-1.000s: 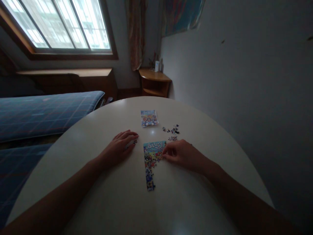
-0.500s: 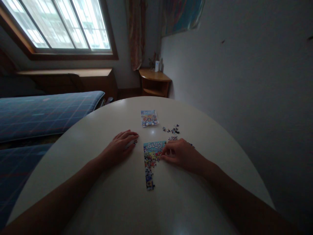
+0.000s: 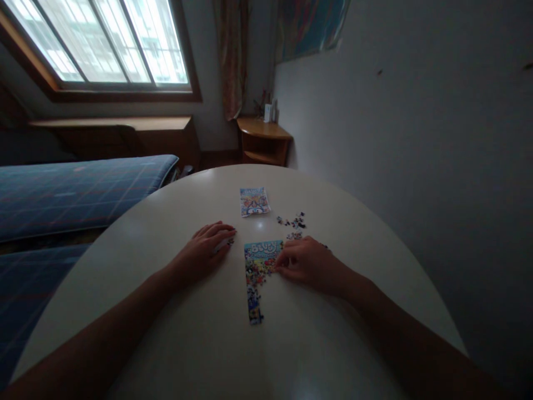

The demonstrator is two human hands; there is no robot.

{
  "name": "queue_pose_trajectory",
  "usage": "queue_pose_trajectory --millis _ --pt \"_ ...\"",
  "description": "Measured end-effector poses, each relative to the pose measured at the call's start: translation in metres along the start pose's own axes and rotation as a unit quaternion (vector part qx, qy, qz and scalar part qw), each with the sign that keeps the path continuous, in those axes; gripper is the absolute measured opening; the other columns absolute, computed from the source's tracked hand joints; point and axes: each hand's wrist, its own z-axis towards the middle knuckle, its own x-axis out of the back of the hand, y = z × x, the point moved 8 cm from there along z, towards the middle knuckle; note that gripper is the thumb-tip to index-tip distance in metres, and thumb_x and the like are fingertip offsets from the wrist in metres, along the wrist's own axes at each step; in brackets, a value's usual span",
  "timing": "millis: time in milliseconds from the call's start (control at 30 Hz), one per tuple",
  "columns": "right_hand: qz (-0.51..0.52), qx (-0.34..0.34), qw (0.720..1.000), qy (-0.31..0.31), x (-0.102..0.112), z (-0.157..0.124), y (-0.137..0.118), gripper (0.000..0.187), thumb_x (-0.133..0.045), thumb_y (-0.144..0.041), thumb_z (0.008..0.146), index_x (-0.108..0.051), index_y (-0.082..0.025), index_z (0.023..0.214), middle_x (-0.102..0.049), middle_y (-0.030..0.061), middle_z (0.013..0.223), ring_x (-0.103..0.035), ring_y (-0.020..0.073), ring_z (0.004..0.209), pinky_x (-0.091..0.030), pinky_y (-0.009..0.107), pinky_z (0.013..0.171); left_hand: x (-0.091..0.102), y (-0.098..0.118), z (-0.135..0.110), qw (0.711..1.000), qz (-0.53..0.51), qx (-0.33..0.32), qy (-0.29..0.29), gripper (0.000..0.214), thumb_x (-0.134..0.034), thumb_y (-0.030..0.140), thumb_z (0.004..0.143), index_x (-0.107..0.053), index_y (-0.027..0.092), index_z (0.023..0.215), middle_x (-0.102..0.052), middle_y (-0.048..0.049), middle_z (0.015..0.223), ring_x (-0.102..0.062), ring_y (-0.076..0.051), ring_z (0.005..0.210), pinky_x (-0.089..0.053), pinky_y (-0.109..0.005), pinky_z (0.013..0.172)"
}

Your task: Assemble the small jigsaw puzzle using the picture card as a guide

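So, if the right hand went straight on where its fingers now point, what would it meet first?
The right hand would probably meet the partly assembled puzzle almost at once, at its right edge; whether they touch now is hard to tell.

My hands: two, left hand [image 3: 210, 244] and right hand [image 3: 307, 261]. Partly assembled Bluey jigsaw puzzle [image 3: 253, 265]: one. Printed picture sheet [image 3: 254, 201]: one. Loose jigsaw pieces [image 3: 300, 225]: four groups visible, two beyond my right hand, one peeking past its knuckles, one by my left fingertips; too small for me to count singly. Round white table [image 3: 187, 344]: one. Window [image 3: 116, 44]: one, four panes visible. Patterned curtain [image 3: 233, 61] right of window: one. Wall poster [image 3: 310, 28]: one. Wooden corner cabinet [image 3: 264, 129]: one. Blue plaid cushions [image 3: 83, 191]: two.
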Motion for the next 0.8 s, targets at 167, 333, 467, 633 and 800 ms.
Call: queue_pose_trajectory --millis 167,333,467,633,800 --pt "0.01 -0.021 1.0 0.015 0.014 -0.002 0.009 0.01 -0.065 -0.02 0.085 -0.075 -0.02 0.087 -0.072 0.0014 0.078 -0.061 0.0121 0.068 -0.043 0.025 0.069 -0.001 -0.002 -0.001 1.0 0.001 0.003 0.002 0.04 -0.042 0.034 0.098 -0.056 0.024 0.134 -0.056 -0.0073 0.141 -0.043 -0.029 0.137 -0.035 -0.052 0.116" --pt "-0.111 -0.201 0.967 0.111 0.059 -0.02 0.064 0.015 -0.06 -0.027 0.088 -0.072 -0.019 0.091 -0.073 0.0067 0.089 -0.063 0.0175 0.073 -0.043 0.03 0.067 -0.002 -0.002 0.0 1.0 -0.001 0.001 0.004 0.04 -0.043 0.033 0.098 -0.057 0.023 0.134 -0.057 -0.0077 0.14 -0.043 -0.029 0.137 -0.035 -0.052 0.115" --pt "-0.138 -0.305 0.938 0.086 0.07 -0.039 0.103 0.016 -0.059 -0.026 0.086 -0.074 -0.02 0.09 -0.075 0.0083 0.09 -0.066 0.0207 0.078 -0.045 0.03 0.067 0.0 -0.001 0.0 1.0 -0.007 0.005 0.009 0.04 -0.041 0.034 0.098 -0.058 0.023 0.133 -0.057 -0.0077 0.139 -0.043 -0.029 0.137 -0.035 -0.053 0.115" --pt "-0.076 -0.302 0.95 0.031 0.06 -0.04 0.108 0.018 -0.065 -0.034 0.084 -0.076 -0.02 0.087 -0.076 0.009 0.09 -0.068 0.0222 0.08 -0.046 0.032 0.069 -0.001 0.0 0.001 1.0 -0.002 0.007 0.001 0.041 -0.04 0.036 0.098 -0.058 0.023 0.133 -0.057 -0.0083 0.139 -0.044 -0.03 0.137 -0.036 -0.054 0.115" --pt "-0.054 -0.272 0.961 0.015 0.049 -0.033 0.099 0.016 -0.067 -0.032 0.083 -0.076 -0.019 0.088 -0.074 0.0086 0.086 -0.067 0.0199 0.075 -0.047 0.03 0.067 0.0 -0.001 0.0 1.0 -0.004 0.004 0.005 0.041 -0.04 0.034 0.098 -0.058 0.023 0.133 -0.057 -0.0079 0.14 -0.044 -0.029 0.137 -0.035 -0.053 0.115"
